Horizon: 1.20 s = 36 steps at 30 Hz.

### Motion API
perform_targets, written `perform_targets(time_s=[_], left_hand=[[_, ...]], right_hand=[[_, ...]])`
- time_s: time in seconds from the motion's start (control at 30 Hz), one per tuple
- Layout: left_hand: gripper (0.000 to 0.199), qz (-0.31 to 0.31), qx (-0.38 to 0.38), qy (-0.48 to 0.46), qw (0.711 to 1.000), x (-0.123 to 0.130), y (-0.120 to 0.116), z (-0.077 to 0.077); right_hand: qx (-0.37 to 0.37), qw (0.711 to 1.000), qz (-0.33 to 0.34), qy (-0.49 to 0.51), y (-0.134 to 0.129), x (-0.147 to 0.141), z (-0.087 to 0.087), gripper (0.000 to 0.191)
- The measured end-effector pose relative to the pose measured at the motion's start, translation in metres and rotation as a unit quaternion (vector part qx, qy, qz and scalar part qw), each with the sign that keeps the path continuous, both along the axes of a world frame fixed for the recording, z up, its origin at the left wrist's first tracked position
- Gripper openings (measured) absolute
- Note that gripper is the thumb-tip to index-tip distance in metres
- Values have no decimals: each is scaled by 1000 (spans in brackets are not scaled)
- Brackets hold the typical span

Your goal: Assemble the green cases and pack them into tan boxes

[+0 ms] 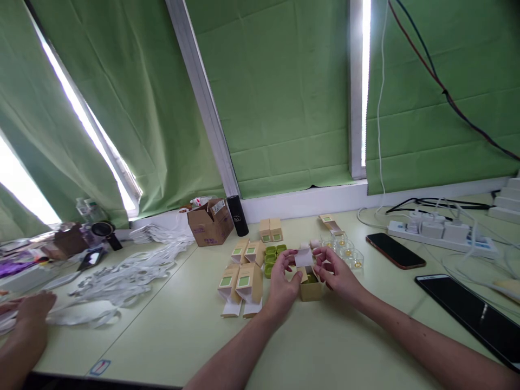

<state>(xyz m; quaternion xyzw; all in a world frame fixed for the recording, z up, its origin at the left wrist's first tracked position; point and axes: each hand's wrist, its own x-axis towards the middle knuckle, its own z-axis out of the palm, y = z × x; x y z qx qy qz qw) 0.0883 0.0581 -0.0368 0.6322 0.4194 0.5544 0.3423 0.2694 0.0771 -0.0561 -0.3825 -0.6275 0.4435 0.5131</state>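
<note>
A small kraft cardboard box (pixel 311 293) stands on the table between my hands, its white-lined lid flap raised and something green inside. My left hand (pixel 283 279) grips the box's left side, fingers curled at the lid and thumb on a side flap. From the right, my right hand (pixel 335 273) pinches the lid and edge. Several green square containers (pixel 270 259) sit just left of my left hand. Beyond my right hand are clear containers with small gold-coloured pieces (pixel 356 261). More kraft boxes with green labels (pixel 249 281) stand in rows at left, the nearest with open flaps.
Phones (pixel 395 250) and a larger black-screened device (pixel 471 311) lie at right, near a power strip (pixel 442 235) and cables. A brown carton (pixel 210 222) and black cylinder (pixel 237 216) stand at the back. White straps (pixel 125 276) spread leftward, beside another person's hand (pixel 34 307).
</note>
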Motion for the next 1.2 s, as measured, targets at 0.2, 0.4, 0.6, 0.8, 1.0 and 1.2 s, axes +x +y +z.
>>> perform_targets(time_s=[0.2,0.4,0.6,0.8,1.0,1.2], left_hand=[[46,1,9,10,1000,0,0,-2],[42,6,19,5,1000,-1,2,-6],[38,20,18,-1,1000,-1,2,-7],[33,-22,12,-19,1000,2,-3,-1],[21,-15,35,4,999,1,-4,2],[9,-22,42,14,999,0,-3,2]], right_hand=[[-6,1000,4,-1,0,-4,-5,47],[-14,1000,18,-10,3,-5,-7,49],[-24,1000,19,-4,6,-5,-9,49],[-15,1000,12,-15,4,-5,-8,45],[48,998,-14,-40,0,-3,-6,33],[183,980,-28,-75,-11,6,8,15]])
